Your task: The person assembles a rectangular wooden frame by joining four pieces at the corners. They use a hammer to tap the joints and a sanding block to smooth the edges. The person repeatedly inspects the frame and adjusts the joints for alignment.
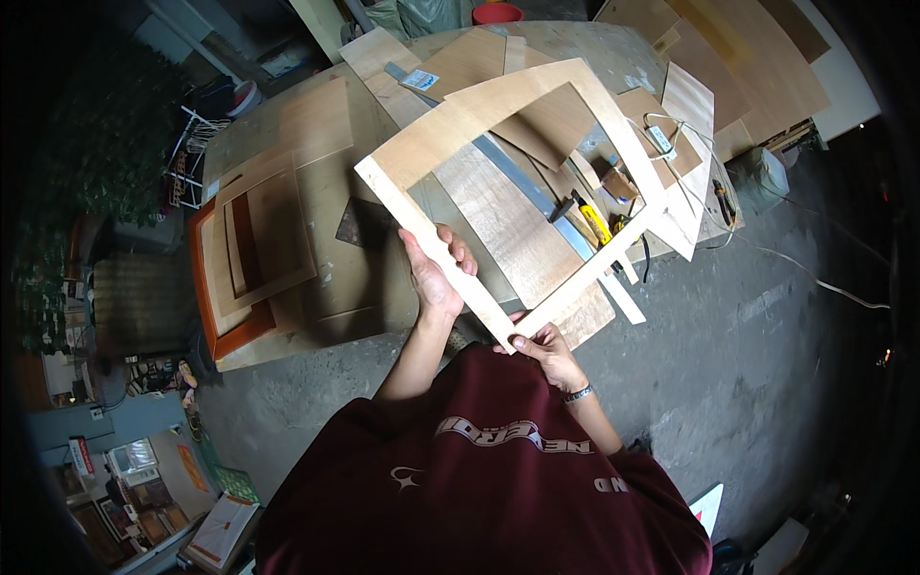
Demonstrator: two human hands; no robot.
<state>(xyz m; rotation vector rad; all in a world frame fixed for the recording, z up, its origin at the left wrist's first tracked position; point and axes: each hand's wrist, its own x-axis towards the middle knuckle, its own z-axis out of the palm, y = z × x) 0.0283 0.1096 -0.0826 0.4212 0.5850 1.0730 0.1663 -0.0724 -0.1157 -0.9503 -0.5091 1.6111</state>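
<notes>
A pale wooden frame (616,134), with one wide curved side and three narrower straight bars, is tilted up over the workbench in both my hands. My left hand (439,278) is closed round its left bar, fingers curling over the inner edge. At the nearest corner, my right hand (546,353) grips the joint with the thumb on top and the fingers mostly hidden beneath. Through the frame's opening show a yellow utility knife (591,220) and a long blue-grey metal strip (513,172), lying on wooden boards.
The workbench (350,307) carries several thin plywood sheets. A reddish-brown wooden frame (204,278) lies at its left end, with a pale frame (303,230) on top. At the right are a white power strip (661,142) with trailing cable and pliers (724,201). Large boards (757,72) lean behind.
</notes>
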